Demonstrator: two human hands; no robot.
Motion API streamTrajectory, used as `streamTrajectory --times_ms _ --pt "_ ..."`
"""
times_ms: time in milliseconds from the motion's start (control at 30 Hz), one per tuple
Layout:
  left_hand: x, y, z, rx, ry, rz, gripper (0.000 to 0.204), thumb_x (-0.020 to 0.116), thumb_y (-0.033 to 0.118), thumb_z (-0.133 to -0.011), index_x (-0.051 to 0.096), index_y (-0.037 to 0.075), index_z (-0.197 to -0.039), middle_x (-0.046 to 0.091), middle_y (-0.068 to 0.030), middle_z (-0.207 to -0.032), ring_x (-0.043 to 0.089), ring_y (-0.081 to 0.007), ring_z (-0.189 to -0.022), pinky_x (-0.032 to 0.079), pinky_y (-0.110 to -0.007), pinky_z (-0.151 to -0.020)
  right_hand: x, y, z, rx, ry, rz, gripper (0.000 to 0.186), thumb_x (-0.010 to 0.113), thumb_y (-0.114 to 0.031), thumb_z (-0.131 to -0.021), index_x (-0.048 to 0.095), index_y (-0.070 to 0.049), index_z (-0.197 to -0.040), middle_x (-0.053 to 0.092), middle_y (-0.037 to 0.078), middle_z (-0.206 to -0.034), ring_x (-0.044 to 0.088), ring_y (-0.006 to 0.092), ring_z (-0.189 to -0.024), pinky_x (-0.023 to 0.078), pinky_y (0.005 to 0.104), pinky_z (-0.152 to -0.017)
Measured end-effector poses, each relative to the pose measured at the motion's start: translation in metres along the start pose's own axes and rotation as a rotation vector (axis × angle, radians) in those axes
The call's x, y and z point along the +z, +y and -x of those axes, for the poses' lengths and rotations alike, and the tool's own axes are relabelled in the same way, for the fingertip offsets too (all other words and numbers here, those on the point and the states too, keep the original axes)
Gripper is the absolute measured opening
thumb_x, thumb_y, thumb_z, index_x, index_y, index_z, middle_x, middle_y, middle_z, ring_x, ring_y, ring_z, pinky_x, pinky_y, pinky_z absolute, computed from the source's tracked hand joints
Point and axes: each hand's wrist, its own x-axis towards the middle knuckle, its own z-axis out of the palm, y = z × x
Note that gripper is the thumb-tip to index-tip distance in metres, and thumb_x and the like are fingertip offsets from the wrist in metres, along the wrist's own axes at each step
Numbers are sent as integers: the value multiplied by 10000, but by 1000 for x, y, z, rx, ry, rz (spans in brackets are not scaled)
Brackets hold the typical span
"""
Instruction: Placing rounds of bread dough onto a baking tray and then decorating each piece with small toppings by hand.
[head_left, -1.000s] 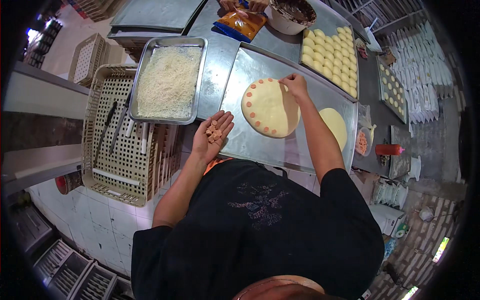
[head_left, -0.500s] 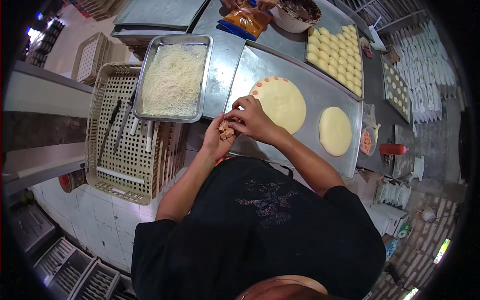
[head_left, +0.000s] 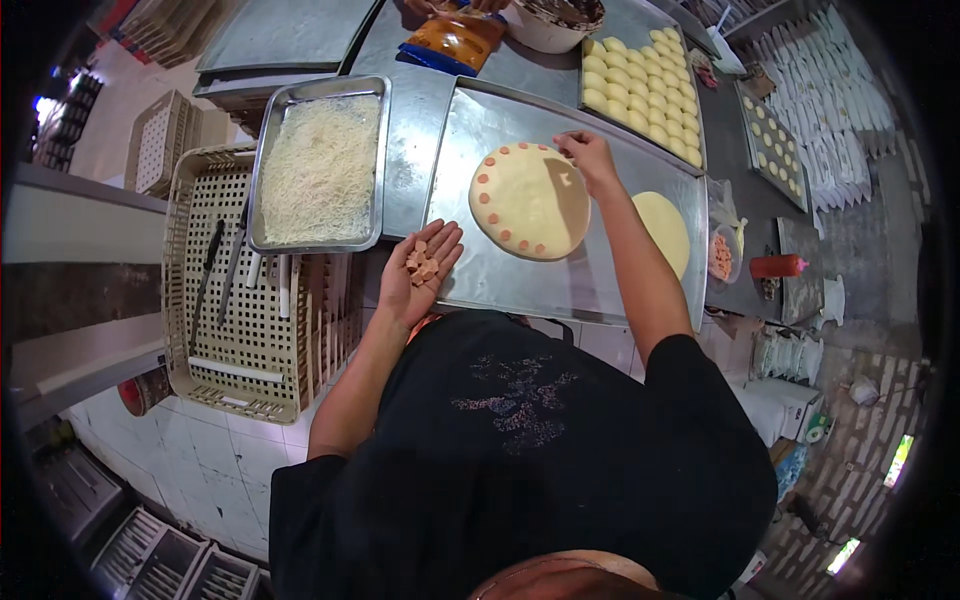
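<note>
My left hand (head_left: 405, 288) is palm up near the tray's front left corner, fingers stretched out, with a small heap of sausage pieces (head_left: 422, 264) on it. At the far right edge of a flat round dough (head_left: 530, 210), the fingertips of my right hand (head_left: 590, 160) are pinched together; what they hold is too small to make out. Similar pinkish pieces (head_left: 484, 180) line the dough's rim along its far, left and near sides. The dough lies on a large metal tray (head_left: 590, 290). Partly behind my right forearm is a second, plain flat dough (head_left: 660, 228).
Left of the tray, a steel pan (head_left: 384, 160) of shredded cheese overhangs a plastic crate (head_left: 240, 402). Small dough balls (head_left: 650, 85) fill another tray. A red squeeze bottle (head_left: 776, 266) lies right, beside a container of pink bits (head_left: 722, 255). Another person's hands hold an orange bag (head_left: 455, 40).
My right hand has left the left palm and reached across to the dough's far right edge. The left palm has opened out. The whole view has shifted slightly.
</note>
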Motion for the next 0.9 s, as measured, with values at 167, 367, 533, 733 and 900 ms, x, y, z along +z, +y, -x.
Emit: streamTrajectory --times_ms 167,367,533,733,900 --pt "0 -2 2 27 35 -28 489 395 267 -1061 416 -83 -1402 439 -264 -1481 426 -374 -1401 355 -474 -1192 -15 22 -24 133 37 180 197 794 -182 -798 742 -6 -870 703 66 -805 610 135 -720 479 298 -669" --pt "2 -4 4 56 48 -38 489 397 267 -1060 419 -83 -1400 443 -268 -1477 428 -372 -1400 357 -473 -1191 -19 43 -34 168 58 191 206 805 -192 -766 743 -13 -848 695 62 -782 606 133 -684 466 304 -629" --pt "1 -4 6 51 71 -31 474 388 248 -1062 434 -81 -1399 447 -254 -1482 424 -362 -1405 360 -473 -1190 -23 53 -35 196 47 197 207 807 -191 -765 738 -9 -837 692 57 -776 604 131 -671 460 302 -606" --pt "2 -4 6 60 70 -41 494 386 268 -1061 415 -92 -1398 425 -276 -1488 413 -372 -1411 353 -475 -1194 -7 32 -12 46 138 306 233 770 -205 -823 721 6 -906 667 36 -773 600 128 -700 486 301 -655" --pt "-3 -7 -4 -2 6 6 474 379 282 -1068 459 -63 -1383 484 -229 -1455 460 -335 -1379 369 -470 -1184 68 -36 89 -362 -354 294 185 674 -173 -924 731 -32 -1028 676 76 -958 618 189 -894 488 313 -835"
